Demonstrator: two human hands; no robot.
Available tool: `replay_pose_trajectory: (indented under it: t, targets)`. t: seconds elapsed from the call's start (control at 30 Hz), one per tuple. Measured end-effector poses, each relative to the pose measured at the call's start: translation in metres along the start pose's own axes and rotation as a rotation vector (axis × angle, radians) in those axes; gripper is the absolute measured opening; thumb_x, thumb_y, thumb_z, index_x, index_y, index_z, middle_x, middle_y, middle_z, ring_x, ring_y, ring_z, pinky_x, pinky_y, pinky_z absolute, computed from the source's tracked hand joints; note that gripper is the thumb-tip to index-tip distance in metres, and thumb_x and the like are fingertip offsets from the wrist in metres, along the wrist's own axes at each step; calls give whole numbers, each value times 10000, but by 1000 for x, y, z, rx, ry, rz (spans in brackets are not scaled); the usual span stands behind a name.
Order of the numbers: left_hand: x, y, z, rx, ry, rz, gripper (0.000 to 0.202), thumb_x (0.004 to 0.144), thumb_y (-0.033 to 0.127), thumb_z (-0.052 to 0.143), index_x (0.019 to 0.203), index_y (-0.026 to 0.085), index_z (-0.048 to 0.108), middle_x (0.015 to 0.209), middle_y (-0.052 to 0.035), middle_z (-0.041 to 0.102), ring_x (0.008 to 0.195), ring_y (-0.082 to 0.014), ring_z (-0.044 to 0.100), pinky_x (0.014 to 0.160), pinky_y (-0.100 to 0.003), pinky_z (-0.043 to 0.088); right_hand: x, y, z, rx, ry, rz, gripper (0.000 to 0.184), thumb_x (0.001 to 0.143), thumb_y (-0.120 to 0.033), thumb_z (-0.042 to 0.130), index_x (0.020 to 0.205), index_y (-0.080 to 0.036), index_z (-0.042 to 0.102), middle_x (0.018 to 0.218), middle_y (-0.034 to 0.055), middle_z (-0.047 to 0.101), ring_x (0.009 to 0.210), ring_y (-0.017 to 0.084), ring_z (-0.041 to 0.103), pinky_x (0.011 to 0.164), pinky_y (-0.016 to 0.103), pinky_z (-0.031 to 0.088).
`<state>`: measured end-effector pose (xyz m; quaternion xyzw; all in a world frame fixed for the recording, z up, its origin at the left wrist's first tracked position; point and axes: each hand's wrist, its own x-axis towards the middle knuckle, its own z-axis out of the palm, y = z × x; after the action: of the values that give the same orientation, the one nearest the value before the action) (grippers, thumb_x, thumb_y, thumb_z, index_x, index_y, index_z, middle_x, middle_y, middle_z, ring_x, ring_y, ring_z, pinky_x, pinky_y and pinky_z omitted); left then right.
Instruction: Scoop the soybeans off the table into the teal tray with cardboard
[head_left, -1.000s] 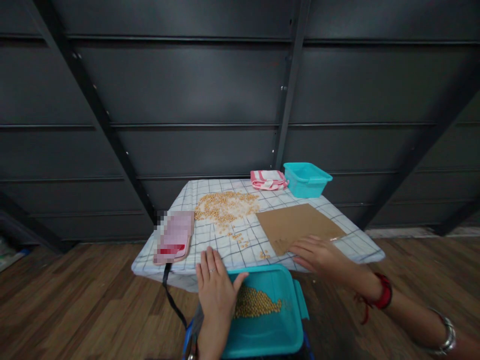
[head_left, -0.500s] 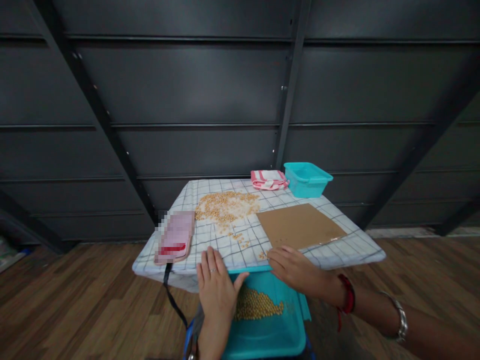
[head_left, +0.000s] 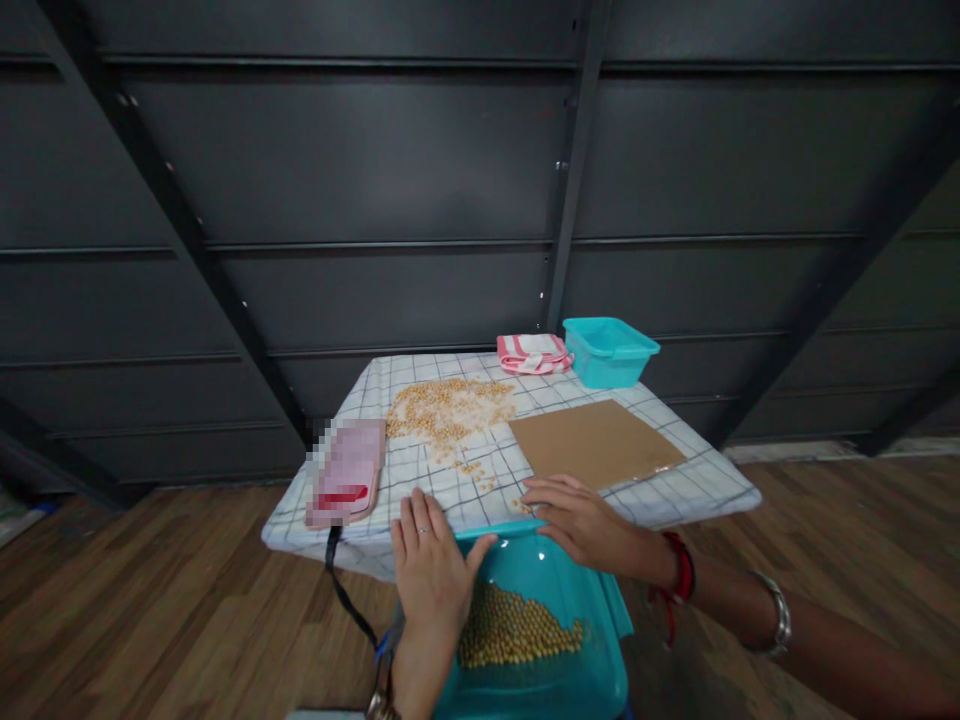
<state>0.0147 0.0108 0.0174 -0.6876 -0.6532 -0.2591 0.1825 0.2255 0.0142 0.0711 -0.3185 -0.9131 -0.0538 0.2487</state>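
Note:
My left hand (head_left: 433,572) lies on the near edge of the checked table (head_left: 697,485), thumb hooked over the rim of a teal bin (head_left: 596,610) held below that edge; the bin holds a layer of yellow grains (head_left: 517,630). My right hand (head_left: 581,518) rests flat, fingers together, on the table edge just above the bin, next to a few loose grains (head_left: 517,505). A spread of the same grains (head_left: 450,412) lies mid-table. A brown cardboard sheet (head_left: 596,442) lies right of them, beyond my right hand.
A second teal bin (head_left: 609,351) and a folded pink striped cloth (head_left: 534,354) sit at the table's far edge. A pink pouch with a black strap (head_left: 346,472) lies at the left. Dark metal wall panels stand behind; wooden floor surrounds the table.
My right hand slid left off the cardboard sheet to the table edge above the bin. The bin has tipped up a little, and the grains inside shifted toward me.

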Motion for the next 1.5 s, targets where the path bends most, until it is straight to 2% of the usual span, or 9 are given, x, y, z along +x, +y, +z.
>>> replay_pose_trajectory:
  t: [0.27, 0.4, 0.53, 0.7, 0.97, 1.13, 1.5]
  targets:
    - [8, 7, 6, 2, -10, 0, 973, 717, 740, 131, 1175, -49, 469, 1242, -286, 479, 1170, -366, 431, 974, -516, 312, 0, 13, 0, 46, -38, 30, 137, 833, -177, 472, 893, -162, 595, 1033, 44, 627, 1122, 176, 476, 935, 374, 408]
    - [12, 13, 10, -2, 8, 5, 952, 726, 733, 141, 1194, -37, 447, 1243, -276, 484, 1173, -368, 423, 964, -523, 318, -2, 23, -2, 78, -16, 25, 151, 818, -171, 495, 935, -164, 591, 1018, 41, 626, 1110, 171, 482, 936, 361, 404]
    - [15, 18, 12, -29, -14, 16, 938, 726, 729, 191, 1242, -28, 393, 1263, -277, 463, 1198, -374, 395, 971, -527, 303, -2, 29, -5, 112, 1, 47, 138, 826, -165, 486, 914, -163, 593, 997, 35, 630, 1100, 162, 487, 938, 348, 398]
    - [19, 21, 16, 27, 23, 72, 950, 734, 724, 166, 1228, -57, 389, 1237, -294, 475, 1178, -386, 410, 947, -530, 323, -4, 36, -4, 134, 1, 46, 113, 815, -166, 512, 890, -160, 596, 988, 38, 630, 1102, 166, 486, 945, 349, 392]
    - [20, 23, 22, 16, 42, 108, 921, 755, 688, 224, 1339, -22, 177, 1256, -304, 446, 1198, -394, 387, 944, -545, 316, -7, 44, 4, 141, 18, 63, 127, 813, -170, 513, 910, -163, 596, 994, 32, 629, 1065, 165, 509, 929, 335, 409]
    - [25, 28, 22, 20, 51, 113, 916, 756, 678, 255, 1370, 25, 68, 1263, -288, 444, 1192, -390, 397, 927, -535, 339, -6, 51, 0, 148, 44, 37, 146, 840, -180, 478, 918, -145, 595, 974, 38, 632, 1029, 155, 522, 918, 315, 410]
    - [43, 39, 28, -1, -2, 83, 911, 739, 704, 237, 1378, 69, 100, 1280, -258, 442, 1209, -364, 387, 941, -531, 344, 2, 74, -2, 218, 128, 29, 179, 877, -199, 420, 840, -153, 590, 879, 24, 623, 997, 123, 531, 955, 272, 367]
